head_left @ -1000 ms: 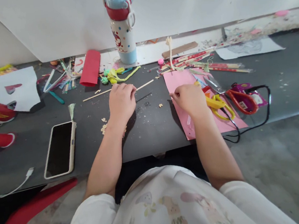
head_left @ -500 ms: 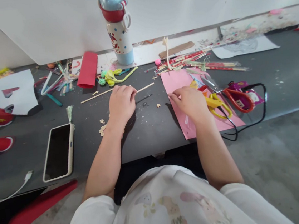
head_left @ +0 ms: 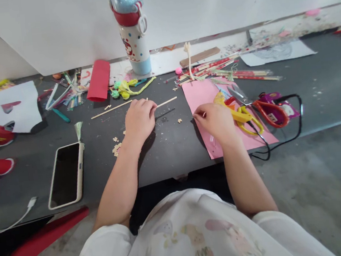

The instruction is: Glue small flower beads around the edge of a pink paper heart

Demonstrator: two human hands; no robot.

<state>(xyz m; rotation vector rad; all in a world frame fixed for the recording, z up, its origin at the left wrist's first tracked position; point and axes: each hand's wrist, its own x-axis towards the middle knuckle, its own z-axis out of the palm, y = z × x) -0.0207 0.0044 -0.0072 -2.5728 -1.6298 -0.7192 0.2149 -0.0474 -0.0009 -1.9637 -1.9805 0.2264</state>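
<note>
My left hand (head_left: 140,118) is closed in a pinch on a thin wooden stick (head_left: 167,102), whose end points to the right above the dark table. Another length of thin stick (head_left: 111,109) shows left of this hand; whether it is the same piece is hidden by the hand. Small pale flower-shaped pieces (head_left: 116,149) lie beside my left wrist, and a single flower piece (head_left: 180,120) rests between the hands. My right hand (head_left: 216,122) is closed, thumb and fingertips together, over a pink sheet (head_left: 196,100). What those fingertips hold, if anything, is too small to make out.
Yellow-handled scissors (head_left: 248,121) and red-handled scissors (head_left: 275,112) lie right of my right hand, near a black cord (head_left: 301,123). A phone (head_left: 65,173) lies on the left. Behind stand a water bottle (head_left: 134,37) and wrapped red-patterned sticks (head_left: 212,66).
My right hand has shifted slightly, its fingers curling more into a pinch at the paper's left edge. My left hand keeps the stick in nearly the same place.
</note>
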